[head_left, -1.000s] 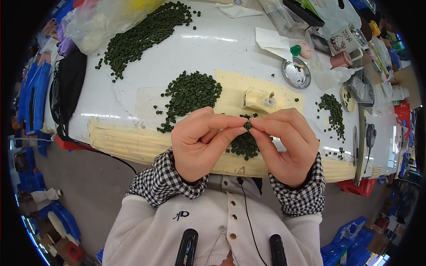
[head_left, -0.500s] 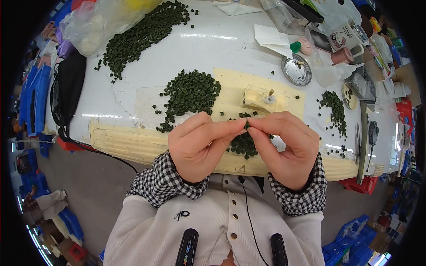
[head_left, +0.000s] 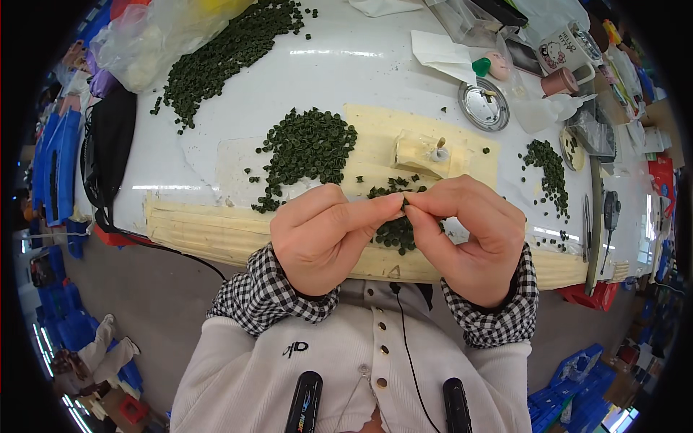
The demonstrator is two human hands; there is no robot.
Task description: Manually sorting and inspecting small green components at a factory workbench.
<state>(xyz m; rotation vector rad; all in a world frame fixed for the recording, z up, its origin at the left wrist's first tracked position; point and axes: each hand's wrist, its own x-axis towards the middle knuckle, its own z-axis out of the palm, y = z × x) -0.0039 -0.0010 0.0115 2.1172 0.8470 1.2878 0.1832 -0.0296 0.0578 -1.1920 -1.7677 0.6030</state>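
Note:
My left hand (head_left: 321,234) and my right hand (head_left: 476,238) meet fingertip to fingertip above the table's near edge. Pinched between them is a small dark green cap-like piece (head_left: 404,205), mostly covered by the fingers. Directly below lies a small heap of similar green pieces (head_left: 395,237), partly hidden by my hands. A larger heap of green pieces (head_left: 310,148) is beyond my left hand. Just past my fingertips stands a yellowish block with a short upright peg (head_left: 420,154), on a sheet of cream tape (head_left: 368,126).
A long mound of green pieces (head_left: 216,65) spreads at the far left beside a clear plastic bag (head_left: 155,47). More pieces (head_left: 546,173) lie at right, near tweezers (head_left: 586,227). A round metal dish (head_left: 484,107) and a cup (head_left: 563,54) stand at the back right.
Both hands keep their pinch at nearly the same spot, with my right hand shifted slightly to the right. The view has shifted a little; the heaps look unchanged.

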